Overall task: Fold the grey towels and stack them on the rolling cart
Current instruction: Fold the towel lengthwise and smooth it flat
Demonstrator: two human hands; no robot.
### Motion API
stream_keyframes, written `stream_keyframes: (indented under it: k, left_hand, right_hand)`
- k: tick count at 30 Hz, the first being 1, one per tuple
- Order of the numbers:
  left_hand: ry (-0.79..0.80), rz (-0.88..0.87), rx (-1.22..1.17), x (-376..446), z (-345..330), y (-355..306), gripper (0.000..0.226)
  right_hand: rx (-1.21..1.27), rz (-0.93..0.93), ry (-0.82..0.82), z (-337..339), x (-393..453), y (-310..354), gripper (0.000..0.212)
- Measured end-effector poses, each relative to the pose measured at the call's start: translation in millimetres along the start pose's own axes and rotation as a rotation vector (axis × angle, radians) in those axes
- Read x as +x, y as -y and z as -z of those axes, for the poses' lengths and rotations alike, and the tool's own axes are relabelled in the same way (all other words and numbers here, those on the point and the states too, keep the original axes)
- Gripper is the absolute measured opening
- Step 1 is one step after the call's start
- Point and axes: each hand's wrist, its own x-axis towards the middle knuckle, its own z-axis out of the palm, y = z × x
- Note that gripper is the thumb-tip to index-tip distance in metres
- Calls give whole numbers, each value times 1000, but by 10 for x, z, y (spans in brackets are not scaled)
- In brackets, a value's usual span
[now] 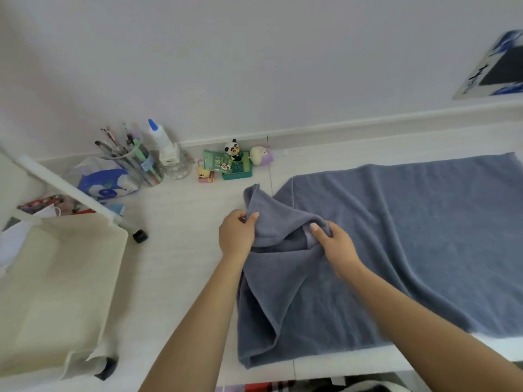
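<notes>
Both my hands pinch the grey towel's [396,236] short end, left hand [237,236] and right hand [338,246] alike. Its long side runs rightward across the desk [181,250], away from the cart [56,292].

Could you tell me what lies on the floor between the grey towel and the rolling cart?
In the head view, only bare pale floor lies between the grey towel and the rolling cart; the left forearm crosses above it.
</notes>
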Motion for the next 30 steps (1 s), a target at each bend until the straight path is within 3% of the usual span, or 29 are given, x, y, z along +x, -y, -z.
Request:
stream_keyframes:
  k: [6,16,21,24,30]
  left_hand:
    - [-49,-111,-226,-54,32,-665,20]
    - [161,-316,-336,-522,-957,-2085,11]
    - [241,-292,-235,-702,-1766,-2459,15]
    - [277,-237,-177,-808,-2142,-2614,21]
    - [296,-108,-376,-939,-2746,-3114,19]
  right_hand:
    - [265,-49,-4,570,-56,322,32]
    - [400,-79,-227,2222,-148,547,39]
    - [200,-159,-382,2978,83,160,47]
    - [40,-200,-381,3217,238,-134,48]
    - [209,-249,-274,3799,362,-354,43]
